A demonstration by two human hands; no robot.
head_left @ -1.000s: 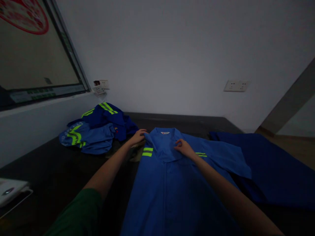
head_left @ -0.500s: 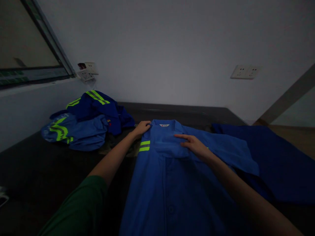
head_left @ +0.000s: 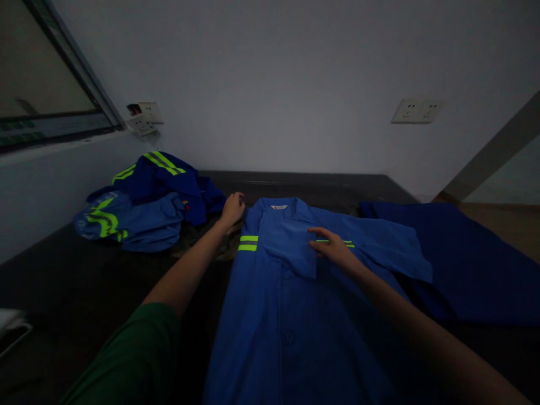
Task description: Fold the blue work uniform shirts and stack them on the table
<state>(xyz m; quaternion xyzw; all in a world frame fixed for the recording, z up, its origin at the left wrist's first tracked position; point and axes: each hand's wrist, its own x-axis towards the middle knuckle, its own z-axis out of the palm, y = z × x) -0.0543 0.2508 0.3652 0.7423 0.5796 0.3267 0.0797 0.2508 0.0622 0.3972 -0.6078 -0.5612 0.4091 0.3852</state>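
Note:
A blue short-sleeved work shirt (head_left: 261, 315) with yellow-green and grey reflective bands lies spread on the dark surface, collar away from me. One sleeve stretches out to the right, and the opened front panel (head_left: 291, 247) lies folded over the chest. Just left of the collar, my left hand (head_left: 233, 209) rests with loosely bent fingers and nothing visible in it. My right hand (head_left: 333, 250) is over the right chest, at the edge of the folded panel. Its index finger and thumb are apart; whether they touch the cloth is hard to tell.
Crumpled blue garments (head_left: 147, 208) with reflective bands are heaped at the back left. Dark blue cloth (head_left: 472, 259) lies on the right. Behind the table (head_left: 295, 179) is a wall with sockets (head_left: 417, 111). A white object (head_left: 12, 323) sits at the left edge.
My left hand has come off the collar and moved slightly left. The right hand has shifted a little right, its index finger less stretched, and the front panel's corner now hangs lower.

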